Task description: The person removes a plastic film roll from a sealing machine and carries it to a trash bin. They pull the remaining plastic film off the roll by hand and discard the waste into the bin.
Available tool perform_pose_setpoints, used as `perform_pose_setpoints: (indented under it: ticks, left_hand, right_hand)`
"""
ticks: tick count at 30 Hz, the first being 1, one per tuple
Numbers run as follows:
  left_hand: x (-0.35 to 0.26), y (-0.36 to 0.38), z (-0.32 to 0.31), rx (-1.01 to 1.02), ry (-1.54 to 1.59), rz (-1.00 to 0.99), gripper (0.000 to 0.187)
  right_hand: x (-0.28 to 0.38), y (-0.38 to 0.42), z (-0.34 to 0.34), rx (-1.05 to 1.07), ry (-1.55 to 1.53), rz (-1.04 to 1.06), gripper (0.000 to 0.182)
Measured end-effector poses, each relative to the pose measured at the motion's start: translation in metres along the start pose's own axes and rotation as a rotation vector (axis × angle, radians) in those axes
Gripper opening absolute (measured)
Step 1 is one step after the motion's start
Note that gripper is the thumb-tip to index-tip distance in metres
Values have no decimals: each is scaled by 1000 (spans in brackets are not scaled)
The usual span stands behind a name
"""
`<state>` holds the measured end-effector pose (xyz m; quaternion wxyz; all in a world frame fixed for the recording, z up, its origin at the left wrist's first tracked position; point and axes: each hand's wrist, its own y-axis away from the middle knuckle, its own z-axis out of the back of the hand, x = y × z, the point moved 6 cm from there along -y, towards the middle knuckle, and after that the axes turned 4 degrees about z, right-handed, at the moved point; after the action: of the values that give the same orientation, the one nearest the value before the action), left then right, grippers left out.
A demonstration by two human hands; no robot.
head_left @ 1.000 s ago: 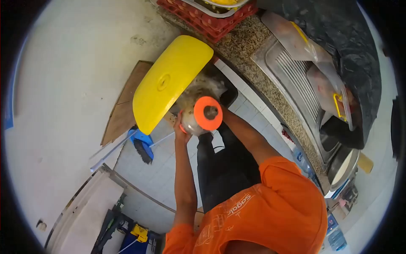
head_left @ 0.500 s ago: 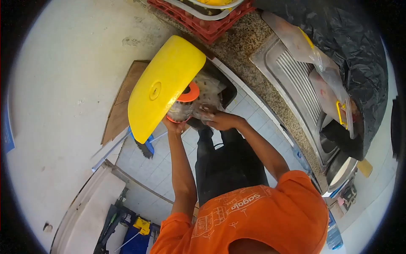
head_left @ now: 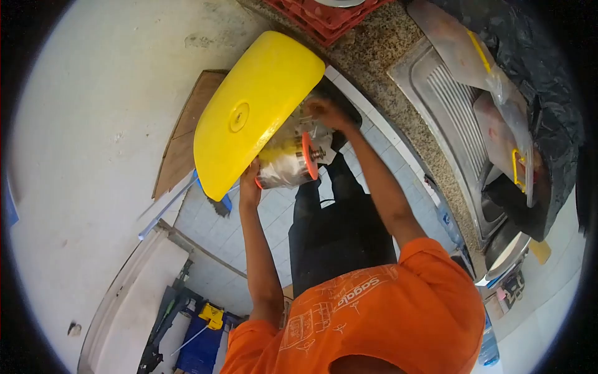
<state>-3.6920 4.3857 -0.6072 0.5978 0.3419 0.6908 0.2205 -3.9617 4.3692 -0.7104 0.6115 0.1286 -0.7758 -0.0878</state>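
Note:
My left hand (head_left: pixel 250 181) is closed on the left end of a clear cylinder with orange-red end discs (head_left: pixel 283 167). The cylinder lies on its side, and a metal shaft with a spring sticks out of its right disc. Crumpled see-through plastic (head_left: pixel 321 136) shows just behind it. My right hand (head_left: pixel 327 114) is at the dark bin (head_left: pixel 352 112), beside the plastic; its fingers are blurred and partly hidden. A large yellow lid-like panel (head_left: pixel 255 106) slants over the bin's left side and covers part of my left hand's fingers.
On the right runs a speckled stone counter (head_left: pixel 374 59) with a steel sink drainer (head_left: pixel 451 106). Clear plastic containers (head_left: pixel 451 43) and a black plastic sheet (head_left: pixel 529 56) lie over it. A red crate (head_left: pixel 324 19) stands at the top; a blue-handled broom (head_left: pixel 163 206) leans at left.
The cylinder has turned from upright to sideways, showing its shaft end. My right hand has moved up and away from it, toward the bin. The view has shifted slightly.

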Motion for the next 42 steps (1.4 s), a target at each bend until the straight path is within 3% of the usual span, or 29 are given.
perform_pose_setpoints:
  ticks: [2,3,6,7,9,10,11,12,13,14,15,17,18,19,21,23,24,25,26,27,29,30,31,33,35,37,38,40,42]
  left_hand:
    - [-13,9,-9,32,-178,-54,54]
    - [-20,14,-23,64,-346,-110,51]
    - [-25,15,-63,60,-441,-221,52]
    - [-22,17,-67,56,-435,-220,52]
    - [-12,16,-53,-169,-470,-108,52]
    - [2,7,-35,-281,-565,-175,46]
    - [4,5,-29,-285,-561,-180,46]
    - [11,5,-18,-348,-209,-113,44]
    - [23,4,-7,-399,146,-43,43]
    - [48,-13,24,-314,105,0,59]
    - [30,-1,25,-319,110,0,59]
    - [-1,28,18,-95,492,-55,59]
    - [-3,39,28,-103,489,-57,59]
    - [-3,48,36,-73,449,-25,54]
    - [-11,69,52,-53,397,15,50]
    - [-27,94,55,60,-464,49,49]
    - [-29,103,67,-85,-686,12,44]
    - [-25,111,74,-91,-688,14,44]
    - [-24,119,97,-307,-712,21,42]
    - [-20,130,122,-524,-731,30,39]
    - [2,144,173,-722,-120,-76,52]
    - [11,146,209,-687,36,-164,57]
    - [19,150,236,-650,193,-251,62]
    - [-30,176,187,-535,351,-187,66]
    - [-28,183,197,-608,366,-203,66]
    - [-29,178,199,-469,154,-270,67]
    - [-34,177,179,-353,64,-268,70]
    - [-31,170,150,-275,-76,-238,75]
    - [-29,159,114,-200,-143,-222,78]
  right_hand:
    - [-3,7,-8,294,-43,-532,50]
    - [25,13,-15,286,-41,-535,50]
    - [87,20,-80,658,357,-15,56]
    - [85,25,-82,664,359,-18,56]
    - [96,29,-63,162,43,-68,40]
    - [95,43,-67,170,48,-63,40]
    - [79,66,-75,189,-247,-213,39]
    - [67,89,-83,199,-545,-364,39]
    - [65,105,-80,199,-540,-364,39]
    - [62,117,-68,103,-306,-324,42]
    - [57,128,-55,11,-75,-284,45]
    - [32,117,-2,-270,-40,-327,37]
    - [24,98,21,-330,90,-291,37]
    - [18,73,45,-391,221,-248,37]
    - [-4,20,81,-430,305,42,49]
    - [20,-10,88,-541,-25,112,47]
    - [42,-12,80,-541,-32,111,47]
    - [68,-10,67,-488,298,40,44]
    - [85,-9,56,-419,628,-26,42]
    - [92,-4,52,-410,626,-22,42]
    - [113,6,32,-123,1299,226,35]
    - [94,0,49,-107,1161,-46,32]
    - [84,3,49,-94,1162,-42,32]
    - [58,5,47,-36,1242,1,34]
    - [31,10,46,-19,1126,30,43]
    - [19,17,35,-67,1156,202,58]
    - [66,37,6,45,916,49,78]
    - [116,62,-46,243,1078,37,84]
    - [145,87,-120,488,319,102,75]
